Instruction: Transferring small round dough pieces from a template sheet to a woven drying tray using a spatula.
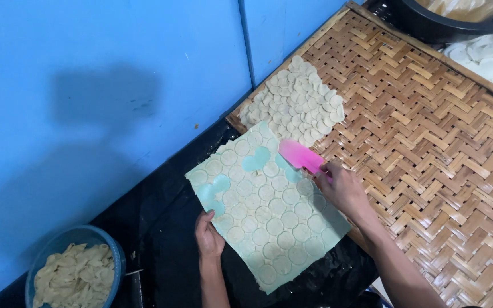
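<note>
Head view: pink scraper (pixel 299 155) in right fingers (pixel 331 171) (over dough sheet (pixel 269 211)).

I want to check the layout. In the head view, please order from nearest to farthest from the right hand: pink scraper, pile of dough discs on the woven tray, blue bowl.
1. Pink scraper, held in the right hand.
2. Pile of dough discs, beyond the scraper on the woven tray.
3. Blue bowl, far at the lower left.

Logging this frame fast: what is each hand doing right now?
Left hand: fingers curled on the near edge of the green sheet of dough rounds, holding it.
Right hand: closed on the pink scraper, blade on the sheet.
</note>
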